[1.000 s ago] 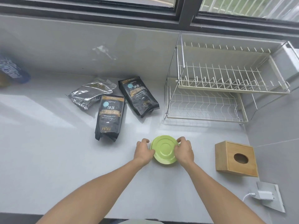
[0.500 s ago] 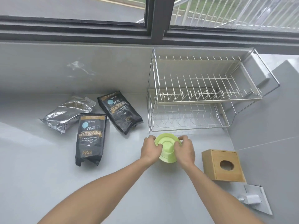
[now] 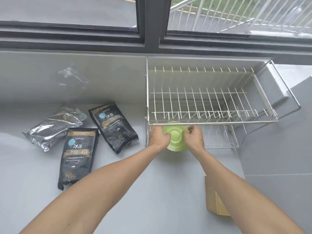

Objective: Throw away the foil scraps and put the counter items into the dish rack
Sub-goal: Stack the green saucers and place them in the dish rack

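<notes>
A small green plate (image 3: 175, 137) is tilted on edge, its underside facing me, at the front of the dish rack's lower tier. My left hand (image 3: 158, 136) grips its left rim and my right hand (image 3: 194, 138) grips its right rim. The two-tier wire dish rack (image 3: 211, 122) stands against the back wall at the right; its upper tier holds nothing. On the counter to the left lie a crumpled silver foil bag (image 3: 54, 127) and two black coffee bags (image 3: 113, 127) (image 3: 78, 156).
A wooden tissue box (image 3: 214, 198) sits on the counter under my right forearm, partly hidden. A grey wall rises at the right. A window with a dark frame (image 3: 152, 22) runs along the back above the splashback.
Both hands lifted the green plate off the counter, tipped it upright and carried it away from me to the rack's lower tier. The view has moved closer to the rack.
</notes>
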